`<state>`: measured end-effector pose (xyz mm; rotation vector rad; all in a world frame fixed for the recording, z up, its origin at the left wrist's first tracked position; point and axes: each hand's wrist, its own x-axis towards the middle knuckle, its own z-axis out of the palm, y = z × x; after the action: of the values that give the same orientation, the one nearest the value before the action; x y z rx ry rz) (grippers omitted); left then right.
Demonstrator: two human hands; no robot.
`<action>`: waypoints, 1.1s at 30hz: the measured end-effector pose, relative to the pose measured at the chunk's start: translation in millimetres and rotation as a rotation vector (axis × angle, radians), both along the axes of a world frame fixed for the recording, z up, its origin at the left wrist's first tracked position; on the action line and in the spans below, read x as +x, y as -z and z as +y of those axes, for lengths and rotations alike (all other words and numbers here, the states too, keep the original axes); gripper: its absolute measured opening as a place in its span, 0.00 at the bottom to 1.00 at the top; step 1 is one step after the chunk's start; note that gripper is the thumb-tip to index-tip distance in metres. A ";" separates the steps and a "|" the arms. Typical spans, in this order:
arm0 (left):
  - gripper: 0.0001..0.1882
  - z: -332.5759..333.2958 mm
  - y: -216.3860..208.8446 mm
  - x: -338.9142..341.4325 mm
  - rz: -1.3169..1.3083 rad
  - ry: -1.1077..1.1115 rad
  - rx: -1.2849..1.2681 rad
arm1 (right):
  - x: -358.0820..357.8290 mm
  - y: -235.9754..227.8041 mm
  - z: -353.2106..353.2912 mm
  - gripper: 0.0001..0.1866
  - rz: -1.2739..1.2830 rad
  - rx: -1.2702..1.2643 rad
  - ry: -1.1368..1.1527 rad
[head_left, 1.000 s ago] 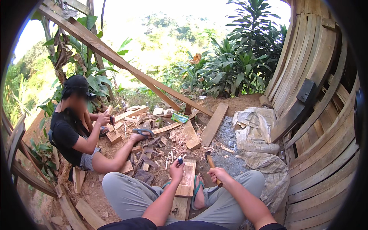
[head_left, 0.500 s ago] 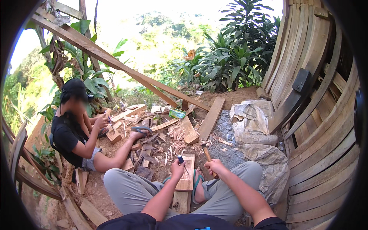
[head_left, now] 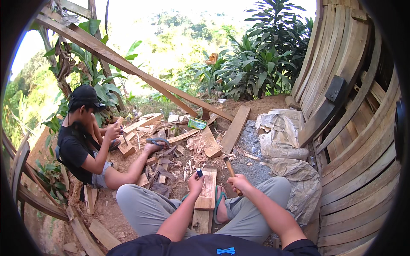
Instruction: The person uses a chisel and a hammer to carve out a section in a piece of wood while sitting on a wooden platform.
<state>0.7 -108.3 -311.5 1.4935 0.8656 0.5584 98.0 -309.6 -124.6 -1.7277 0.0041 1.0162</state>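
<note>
Sitting with grey-trousered knees (head_left: 147, 209) spread wide, with a pale wooden block (head_left: 208, 200) between the sandalled feet. Showing a roughened, lighter patch on the block's upper face, and a lower wooden piece (head_left: 200, 222) at its near end. Reaching the left forearm up and inward from the lower edge, over the thigh, with the left grip (head_left: 196, 186) closed around an upright-held hand tool (head_left: 199, 172). Leaving the tool's dark blue end clear above the fist, over the block's left side; cannot tell whether its lower tip touches the wood. Bringing the right forearm in diagonally from the lower right, past the right knee, with the right grip (head_left: 240, 183) wrapped around the lower handle of a hammer (head_left: 231, 169). Slanting the hammer away and to the left, head farthest out, just beyond the block's right side and apart from the blue-ended tool.

Lying on the ground to the right: a torn, pale sack (head_left: 279, 136), and nearer, a crumpled, dirty sack (head_left: 299, 183); cannot make out any contents. Spread beside them, loose grey material (head_left: 247, 141). Resting among offcuts and wood shavings (head_left: 196, 149), a small green packet (head_left: 197, 123), contents hidden. Seated at the left, a co-worker (head_left: 81, 147) in a black cap, holding a small wooden piece (head_left: 119, 122) in raised hands.
</note>
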 end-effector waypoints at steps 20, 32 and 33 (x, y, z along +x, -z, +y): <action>0.20 14.5 22.6 19.8 0.092 -0.033 0.036 | 10.3 9.9 -2.1 0.08 -0.154 -0.158 -0.064; 0.21 6.1 -32.8 1.7 0.167 -0.045 -0.058 | -8.7 -9.1 -6.3 0.05 -0.155 -0.204 0.007; 0.21 6.5 -30.8 2.7 0.155 -0.045 -0.082 | -12.8 -11.7 -3.9 0.05 -0.160 -0.195 0.002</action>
<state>3.4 -101.7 -280.7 1.4592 1.0328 0.4382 85.2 -313.5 -112.8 -1.9828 0.0024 0.8971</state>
